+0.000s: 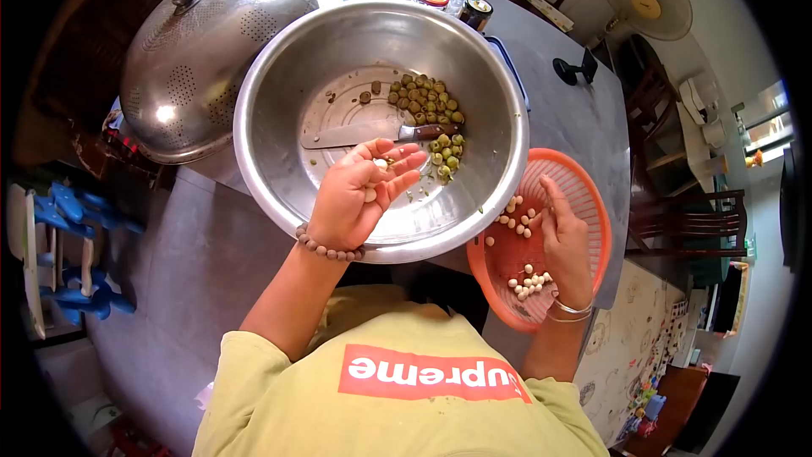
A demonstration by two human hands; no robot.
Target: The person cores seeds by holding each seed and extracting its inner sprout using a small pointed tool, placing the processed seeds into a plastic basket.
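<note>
My left hand (357, 193) is palm up over the large steel basin (269, 161), its fingers curled round a few pale peeled lotus seeds (370, 195). Inside the basin lie brownish-green unpeeled seeds (419, 95), greener ones (446, 152) and a wooden-handled knife (355, 134), whose blade lies flat on the bottom. My right hand (565, 245), fingers stretched and apart, is at the orange-red plastic basket (599, 220). I see nothing held in it. White peeled seeds (529, 282) lie in two loose groups in the basket, near that hand.
A perforated steel dome lid (203, 59) stands left of the basin on the grey table (571, 127). Several jars, including a dark one (476, 13), are behind the basin. A black stand (575, 68) sits at the right. Blue stools (80, 211) are at left and a fan (645, 0) is behind.
</note>
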